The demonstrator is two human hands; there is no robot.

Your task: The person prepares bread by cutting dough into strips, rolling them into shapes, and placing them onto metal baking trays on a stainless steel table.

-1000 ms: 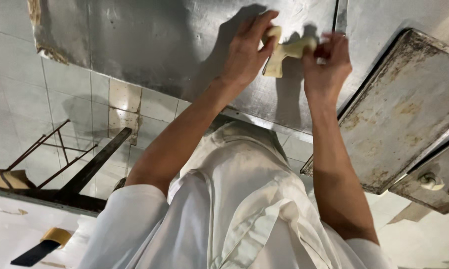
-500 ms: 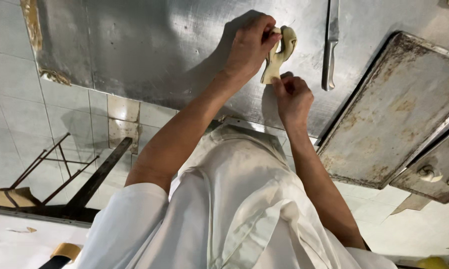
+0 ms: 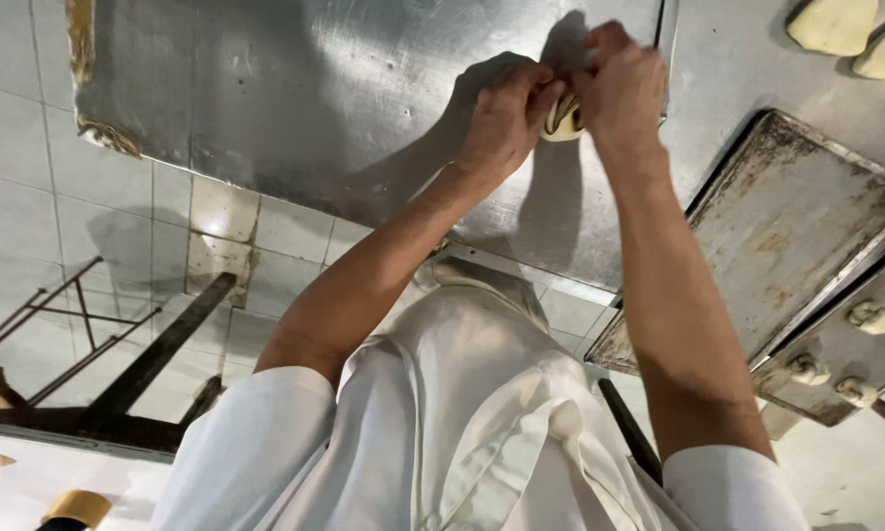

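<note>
- Left hand (image 3: pixel 506 108): fingers curled shut around the small dough piece (image 3: pixel 563 120), steadying it over the steel table (image 3: pixel 295 108).
- Right hand (image 3: pixel 619 84): fingertips pinched onto the same dough, apparently shaping it.
- Greasy baking tray (image 3: pixel 796 226) lies just beside, within reach.

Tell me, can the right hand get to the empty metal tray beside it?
Probably yes. The right hand is busy pinching the dough piece together with the left hand, but the metal tray lies bare close beside it, with nothing between.
</note>
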